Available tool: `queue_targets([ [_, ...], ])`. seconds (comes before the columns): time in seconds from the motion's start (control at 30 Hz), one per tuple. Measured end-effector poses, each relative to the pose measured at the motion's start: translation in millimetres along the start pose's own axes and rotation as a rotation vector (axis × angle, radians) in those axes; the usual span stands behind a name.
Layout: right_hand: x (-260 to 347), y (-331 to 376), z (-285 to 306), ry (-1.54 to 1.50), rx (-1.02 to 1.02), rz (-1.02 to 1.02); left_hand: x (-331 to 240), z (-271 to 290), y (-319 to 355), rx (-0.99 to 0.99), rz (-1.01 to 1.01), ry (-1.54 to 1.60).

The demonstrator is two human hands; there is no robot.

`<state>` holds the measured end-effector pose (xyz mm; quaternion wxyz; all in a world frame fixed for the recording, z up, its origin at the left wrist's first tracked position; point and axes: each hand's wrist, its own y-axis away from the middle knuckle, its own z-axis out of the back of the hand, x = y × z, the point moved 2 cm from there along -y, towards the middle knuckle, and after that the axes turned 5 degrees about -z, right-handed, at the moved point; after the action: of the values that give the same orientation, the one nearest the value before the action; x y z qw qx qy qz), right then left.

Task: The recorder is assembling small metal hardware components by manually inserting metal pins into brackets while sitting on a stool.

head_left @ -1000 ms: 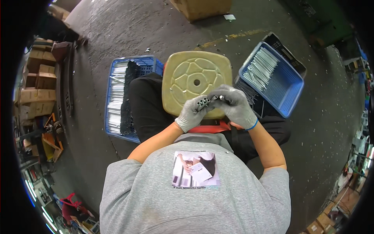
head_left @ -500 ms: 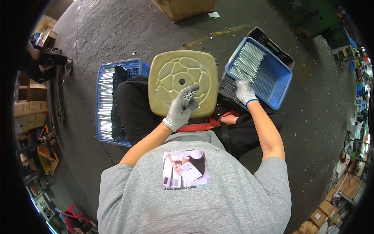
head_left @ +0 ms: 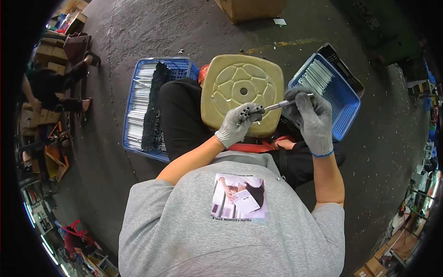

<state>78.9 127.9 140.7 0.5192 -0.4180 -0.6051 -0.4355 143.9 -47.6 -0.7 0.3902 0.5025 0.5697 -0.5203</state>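
My left hand (head_left: 236,125), in a grey-white knit glove, is closed around a bundle of several thin metal tubes (head_left: 251,111), their open ends showing. A slim metal rod (head_left: 280,105) is pinched between the thumb and fingers of my gloved right hand (head_left: 316,119). The rod's left tip is close to the tube ends; whether it touches or enters one I cannot tell. Both hands are over the near right part of a yellow plastic stool (head_left: 221,83) with a round hole in its top.
To the left, a blue crate (head_left: 129,131) holds shiny rods (head_left: 140,108) beside black material. At the right, another blue crate (head_left: 347,108) contains more rods (head_left: 315,76). A cardboard box (head_left: 253,10) stands ahead. Another person's legs (head_left: 69,83) show at far left.
My right hand has come from the right crate to beside my left hand, now with a rod in its fingers. My left hand still holds the tubes. The whole view has shifted.
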Motion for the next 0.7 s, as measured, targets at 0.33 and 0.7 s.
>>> queue_targets([
  [0.33, -5, 4, -15, 0.019, -0.066, -0.096, 0, 1, 4, -0.007, -0.047, -0.006],
  [0.7, 18, 15, -27, 0.598, 0.104, 0.256, -3, 1, 3, 0.011, -0.074, -0.064],
])
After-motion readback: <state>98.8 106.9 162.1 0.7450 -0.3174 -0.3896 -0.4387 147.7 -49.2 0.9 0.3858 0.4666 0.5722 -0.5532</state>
